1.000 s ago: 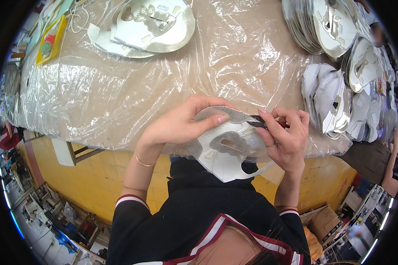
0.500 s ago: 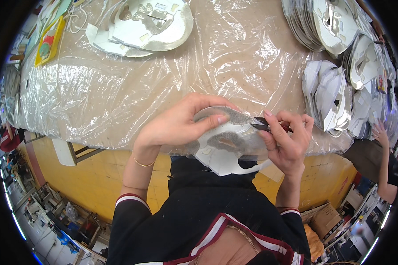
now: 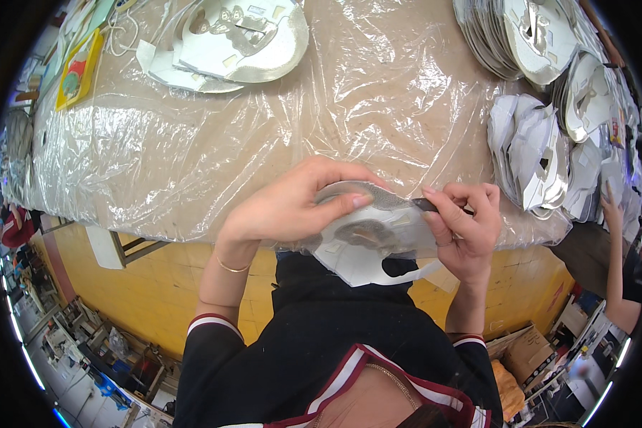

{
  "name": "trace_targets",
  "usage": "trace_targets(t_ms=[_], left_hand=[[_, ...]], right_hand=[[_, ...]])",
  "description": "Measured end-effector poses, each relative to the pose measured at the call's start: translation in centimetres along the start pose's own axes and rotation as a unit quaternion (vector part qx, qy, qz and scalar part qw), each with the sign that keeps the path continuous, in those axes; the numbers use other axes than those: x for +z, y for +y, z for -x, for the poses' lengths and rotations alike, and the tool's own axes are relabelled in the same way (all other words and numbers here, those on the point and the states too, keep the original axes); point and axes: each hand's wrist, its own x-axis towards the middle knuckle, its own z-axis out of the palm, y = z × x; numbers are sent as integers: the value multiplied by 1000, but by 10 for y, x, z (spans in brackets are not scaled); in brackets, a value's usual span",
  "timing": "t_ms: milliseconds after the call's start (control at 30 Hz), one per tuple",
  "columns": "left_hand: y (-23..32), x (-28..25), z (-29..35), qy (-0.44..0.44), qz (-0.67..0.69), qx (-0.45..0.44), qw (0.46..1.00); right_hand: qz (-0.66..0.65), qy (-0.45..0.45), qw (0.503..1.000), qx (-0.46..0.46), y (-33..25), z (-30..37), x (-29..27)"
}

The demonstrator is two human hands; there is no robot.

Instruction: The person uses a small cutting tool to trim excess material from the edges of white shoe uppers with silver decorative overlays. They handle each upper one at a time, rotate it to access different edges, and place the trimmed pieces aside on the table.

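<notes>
At far left I have a yellow shallow plastic tray (image 3: 80, 68), and to the right of it a pile of curved white-and-grey sheet pieces (image 3: 225, 53), both on the brown table under clear wrinkled plastic (image 3: 214, 150).

Next comes my left hand (image 3: 292, 203). It pinches the loose curved white-and-grey sheet piece with cut-out openings (image 3: 353, 267), which is raised at the table's near edge, its lower part hanging before the lap. For good work, I think this pinch should be firm and close to the worked edge, so that the thin sheet does not bend away, and the tool should move in short, light strokes. The thumb lies flat on top, pointing right; the other fingers go behind the upper edge.

Further right is a small dark slim hand tool (image 3: 424, 205), its tip at the sheet's right upper edge; whether it touches, I cannot tell. My right hand (image 3: 471, 225) grasps it between thumb and forefinger, with fingers curled and the forearm rising from below. The left thumb should be well away from this tip.

At far right stand stacks of similar white sheets (image 3: 524, 153).
</notes>
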Motion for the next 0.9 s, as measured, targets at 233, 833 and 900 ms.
trace_targets(t_ms=[233,833,900], left_hand=[[-1,-1,1,-13,-8,2,1000],[7,-4,0,-56,-14,7,998],[6,-3,-1,-53,-8,12,999]], right_hand=[[-26,-35,999,5,2,1,-2],[-568,-202,757,251,18,5,2],[-569,-170,765,248,16,8,4]])
